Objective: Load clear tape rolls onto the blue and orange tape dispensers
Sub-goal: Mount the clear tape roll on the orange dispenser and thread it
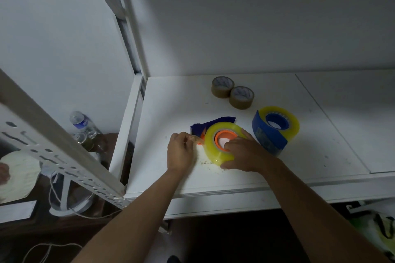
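At the far left, past a white metal post with holes (pixel 53 151), a plastic water bottle (pixel 82 123) is seen standing low down on a dark floor. A white shelf (pixel 320 134) fills the middle and right.

On the shelf, the left hand (pixel 180 150) is seen with its fingers (pixel 186 137) curled in. The loose end of the tape (pixel 195 139) is pinched between them, just left of the roll. A dark blue piece (pixel 213 124) lies flat behind the hand and the roll; what it is cannot be told.

Next comes a clear tape roll (pixel 220 143), which looks yellow. It is fitted on the orange tape dispenser (pixel 223 137), whose orange hub shows in the roll's hole. The right hand (pixel 245 153) is laid over the roll's near right side, with fingers bent round its edge and the thumb under it, so the roll is held.

Behind, two brown tape rolls (pixel 233 93) stand side by side, touching each other.

To the right, near the hand, the blue tape dispenser (pixel 268 134) is seen with another clear roll (pixel 286 119) already on it.
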